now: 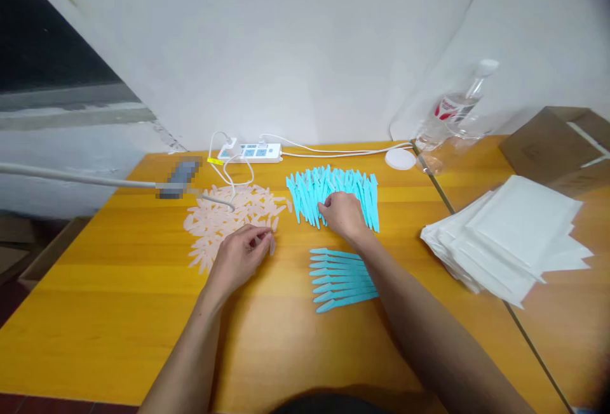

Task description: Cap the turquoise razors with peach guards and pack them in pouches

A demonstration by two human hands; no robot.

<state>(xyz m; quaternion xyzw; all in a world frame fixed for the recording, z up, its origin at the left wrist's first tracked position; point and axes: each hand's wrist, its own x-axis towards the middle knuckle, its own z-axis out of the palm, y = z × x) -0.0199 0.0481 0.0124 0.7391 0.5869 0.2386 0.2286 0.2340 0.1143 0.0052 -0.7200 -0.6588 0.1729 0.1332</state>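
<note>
My right hand (pixel 342 216) reaches onto a pile of slim turquoise sticks (pixel 305 197), shaped like eyebrow razors. Its thumb and fingers are closed at the pile, and what they grip is hidden. My left hand (pixel 242 254) is closed in a pinch at the right edge of a heap of small pale pink translucent covers (pixel 204 227). One pink cover (pixel 272 246) shows right beside its fingertips; whether it is held I cannot tell. Nearer to me, several turquoise sticks lie in a neat row (pixel 336 277), their right ends behind my right forearm.
A white power strip (pixel 257 153) with cables lies along the wall. A thick cable crosses from the left above a blurred dark object (pixel 178 179). To the right are a round white lid (pixel 400 159), a plastic bottle (pixel 445 112), white bags (pixel 515 230) and a cardboard box (pixel 548 147).
</note>
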